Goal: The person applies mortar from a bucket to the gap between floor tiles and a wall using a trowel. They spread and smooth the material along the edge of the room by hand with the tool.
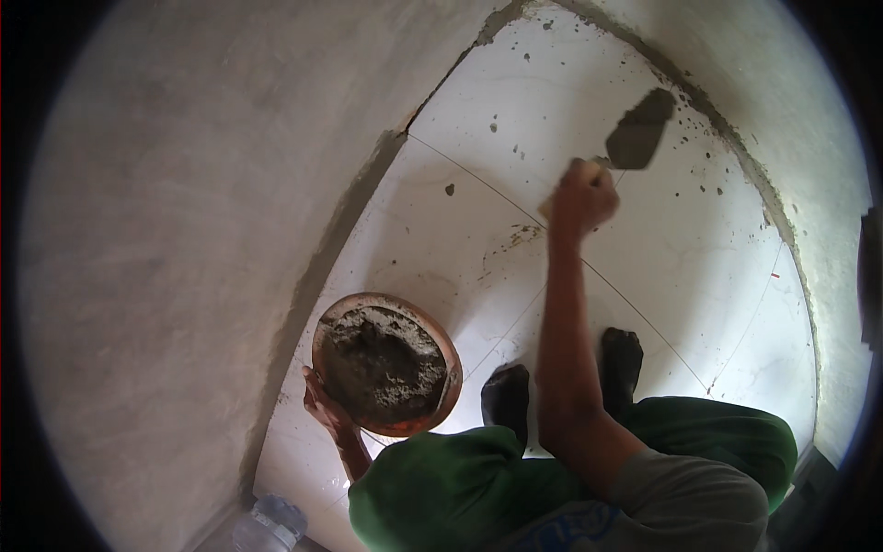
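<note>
My right hand (587,195) is closed around the handle of a trowel (641,133), held out over the far right of the tiled floor. Its dark blade points away from me, near the mortar strip along the right wall. Most of the handle is hidden inside my fist. To my left, a round reddish-brown basin (450,354) contains grey, crumbly wet mortar (382,363). My left hand (324,405) grips the basin's near-left rim; some of its fingers are hidden by the rim.
White floor tiles (497,285) with thin joints carry scattered mortar spots. Plastered walls rise left (184,230) and right, with rough grey mortar along their bases. My dark-shod feet stand between basin and right wall. A clear plastic bottle (271,524) is at lower left.
</note>
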A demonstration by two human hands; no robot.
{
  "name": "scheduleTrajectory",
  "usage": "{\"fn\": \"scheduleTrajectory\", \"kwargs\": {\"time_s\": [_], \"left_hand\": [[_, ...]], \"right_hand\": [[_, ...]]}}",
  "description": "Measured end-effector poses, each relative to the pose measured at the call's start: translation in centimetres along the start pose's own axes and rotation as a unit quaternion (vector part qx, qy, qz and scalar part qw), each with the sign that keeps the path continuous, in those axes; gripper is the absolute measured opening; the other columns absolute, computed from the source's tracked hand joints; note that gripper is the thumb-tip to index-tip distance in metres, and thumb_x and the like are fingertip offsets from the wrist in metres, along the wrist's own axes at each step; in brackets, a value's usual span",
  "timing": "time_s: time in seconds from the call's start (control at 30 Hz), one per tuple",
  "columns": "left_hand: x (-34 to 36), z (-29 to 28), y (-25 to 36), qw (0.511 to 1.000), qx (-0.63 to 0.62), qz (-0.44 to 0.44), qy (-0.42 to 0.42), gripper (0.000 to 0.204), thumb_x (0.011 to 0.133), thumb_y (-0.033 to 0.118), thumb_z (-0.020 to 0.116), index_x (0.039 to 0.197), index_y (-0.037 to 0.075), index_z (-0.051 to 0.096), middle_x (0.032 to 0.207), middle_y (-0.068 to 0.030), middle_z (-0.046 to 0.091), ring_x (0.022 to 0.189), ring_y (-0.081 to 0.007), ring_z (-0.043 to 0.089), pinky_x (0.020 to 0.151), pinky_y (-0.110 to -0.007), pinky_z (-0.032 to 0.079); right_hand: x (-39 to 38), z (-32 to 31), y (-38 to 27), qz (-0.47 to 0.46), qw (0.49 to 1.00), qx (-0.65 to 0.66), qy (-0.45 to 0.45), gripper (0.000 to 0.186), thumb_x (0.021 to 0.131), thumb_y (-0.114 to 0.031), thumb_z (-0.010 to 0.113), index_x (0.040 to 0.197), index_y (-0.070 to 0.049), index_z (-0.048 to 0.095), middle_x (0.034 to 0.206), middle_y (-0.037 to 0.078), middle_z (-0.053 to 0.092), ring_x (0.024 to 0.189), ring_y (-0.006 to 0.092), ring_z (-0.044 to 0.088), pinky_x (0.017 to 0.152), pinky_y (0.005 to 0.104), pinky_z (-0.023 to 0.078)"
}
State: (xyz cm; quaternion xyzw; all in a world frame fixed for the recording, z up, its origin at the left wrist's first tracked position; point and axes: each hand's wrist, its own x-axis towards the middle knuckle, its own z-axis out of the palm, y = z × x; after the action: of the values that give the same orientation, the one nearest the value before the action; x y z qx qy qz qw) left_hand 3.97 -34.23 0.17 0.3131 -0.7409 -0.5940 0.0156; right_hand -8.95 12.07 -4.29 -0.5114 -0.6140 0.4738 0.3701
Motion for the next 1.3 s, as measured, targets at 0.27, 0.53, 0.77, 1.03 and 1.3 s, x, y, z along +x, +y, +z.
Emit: {"fn": "scheduleTrajectory", "kwargs": {"time_s": [0.27,0.53,0.77,1.03,1.3], "left_hand": [[0.6,-1.3,-1.1,0.999,0.045,0.013,0.022,0.066,0.111,0.055,0.050,0.126,-0.007,0.071,0.115,-0.0156,0.074,0.103,-0.0246,0.068,0.093,-0.037,0.055],[0.7,-0.2,-0.1,0.994,0.092,0.039,0.041,0.068,0.112,0.054,0.045,0.123,-0.007,0.072,0.110,-0.0165,0.074,0.098,-0.0250,0.067,0.088,-0.038,0.055],[0.5,0.7,0.4,0.984,0.152,0.076,0.061,0.068,0.111,0.056,0.046,0.117,-0.006,0.073,0.103,-0.0171,0.074,0.091,-0.0255,0.067,0.081,-0.040,0.055],[1.5,-0.5,-2.3,0.966,0.198,0.133,0.100,0.063,0.113,0.051,0.043,0.124,-0.002,0.074,0.095,-0.0182,0.074,0.085,-0.0283,0.067,0.077,-0.042,0.053],[-0.1,1.6,1.3,0.981,0.154,0.097,0.071,0.067,0.112,0.052,0.043,0.112,-0.008,0.073,0.094,-0.0203,0.074,0.082,-0.0281,0.065,0.074,-0.042,0.053]], "right_hand": [[-0.4,11.3,-1.4,-0.081,0.980,0.042,-0.176,0.026,0.090,-0.020,0.064,0.100,0.003,0.071,0.098,0.024,0.076,0.094,0.0428,0.074,0.084,0.0533,0.057],[12.3,11.8,-1.5,0.148,0.890,0.126,-0.413,0.034,0.107,-0.034,0.052,0.113,-0.003,0.066,0.080,0.009,0.063,0.073,0.0194,0.065,0.065,0.0346,0.055],[18.7,20.3,0.4,0.296,0.778,0.206,-0.514,0.029,0.106,-0.029,0.051,0.111,-0.002,0.061,0.085,0.007,0.059,0.069,0.0163,0.057,0.060,0.0328,0.052],[-0.4,19.5,-1.1,0.358,0.810,0.255,-0.389,0.022,0.105,-0.031,0.051,0.107,-0.010,0.058,0.079,0.008,0.056,0.057,0.0187,0.054,0.050,0.0385,0.049],[1.9,15.5,-1.3,0.307,0.853,0.167,-0.388,0.029,0.104,-0.038,0.056,0.106,-0.009,0.062,0.075,0.007,0.058,0.055,0.0197,0.056,0.048,0.0385,0.048]]}}
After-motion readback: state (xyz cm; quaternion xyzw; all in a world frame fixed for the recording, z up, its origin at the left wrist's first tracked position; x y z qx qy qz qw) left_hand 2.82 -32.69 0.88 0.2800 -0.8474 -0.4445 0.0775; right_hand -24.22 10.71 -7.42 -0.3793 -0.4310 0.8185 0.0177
